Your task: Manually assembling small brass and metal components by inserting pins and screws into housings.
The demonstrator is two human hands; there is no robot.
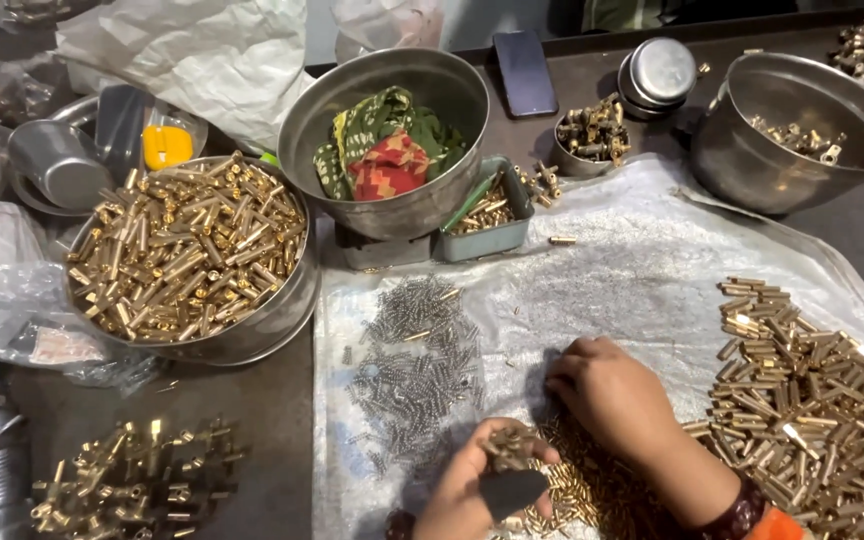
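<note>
My left hand (467,490) is low in the middle of the view, closed around a bunch of small brass parts (509,447) and a dark flat piece (512,492). My right hand (612,395) rests palm down just to the right of it, fingertips on a pile of small brass pieces (592,480) on a white plastic sheet (642,270). Whether the right hand pinches a piece is hidden under its fingers. A scatter of small steel springs (417,360) lies left of both hands.
A heap of brass tubes (812,400) lies at the right. A round tin of brass tubes (187,250) stands at the left, brass fittings (137,480) below it. Behind are a steel bowl with cloth (392,140), another steel bowl (802,125), a small tray (492,215) and a phone (525,72).
</note>
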